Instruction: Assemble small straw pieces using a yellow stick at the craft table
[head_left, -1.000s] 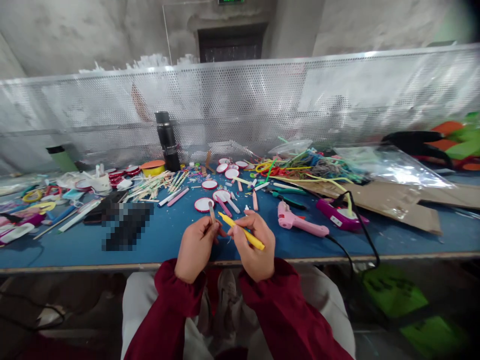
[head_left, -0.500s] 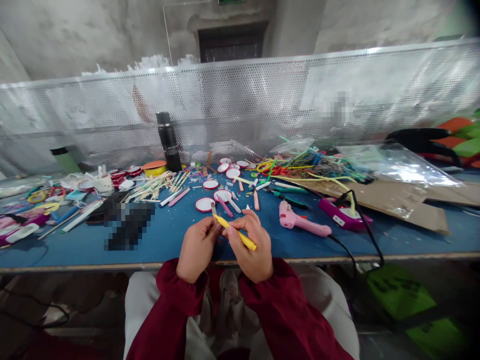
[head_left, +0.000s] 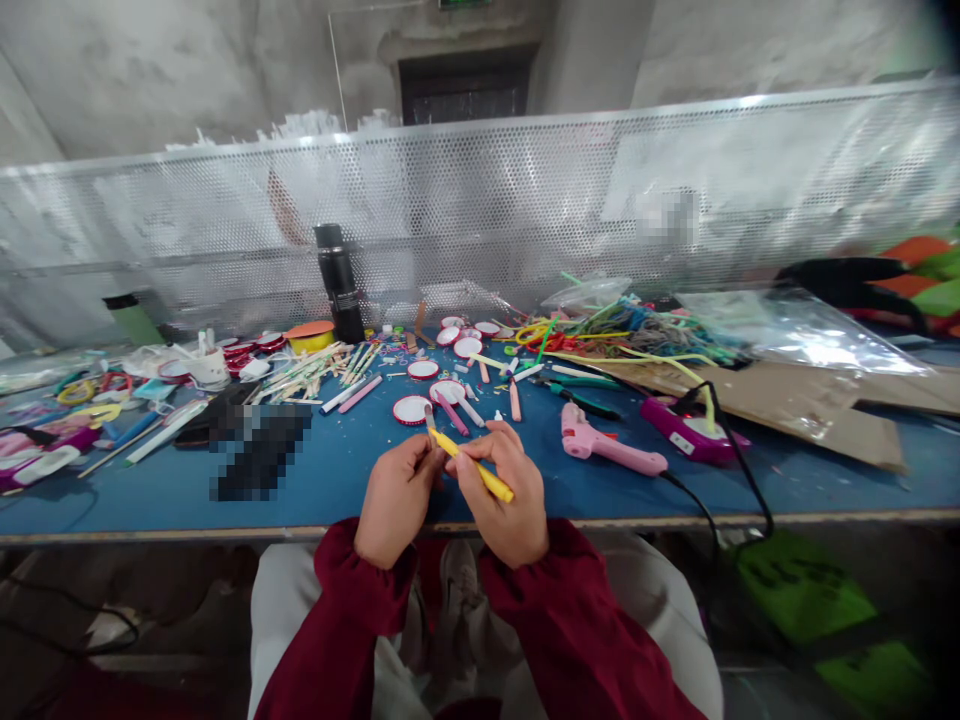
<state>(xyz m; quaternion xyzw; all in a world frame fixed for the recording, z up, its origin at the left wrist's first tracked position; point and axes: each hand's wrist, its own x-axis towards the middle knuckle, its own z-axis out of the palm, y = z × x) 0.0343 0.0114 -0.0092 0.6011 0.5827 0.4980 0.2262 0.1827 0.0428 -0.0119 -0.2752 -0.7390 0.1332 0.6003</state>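
Both hands are raised together over the near edge of the blue table [head_left: 315,480]. My right hand [head_left: 504,500] is closed around a yellow pen-like tool [head_left: 480,471], its tip pointing left toward the other hand. My left hand [head_left: 394,500] pinches a short thin brownish stick [head_left: 428,421] that stands upright above its fingers. The yellow tool's tip meets the stick near my left fingertips. Dark red sleeves cover both forearms.
A pink glue gun [head_left: 604,449] lies right of my hands, a purple one [head_left: 690,430] with a black cord beyond it. Round red-rimmed discs [head_left: 412,409], sticks and markers litter the middle. A black bottle [head_left: 339,284] stands at the back before a perforated metal screen. Cardboard lies at right.
The hands stay together with only slight shifts; the yellow tool's tip has moved closer to the stick in my left fingers.
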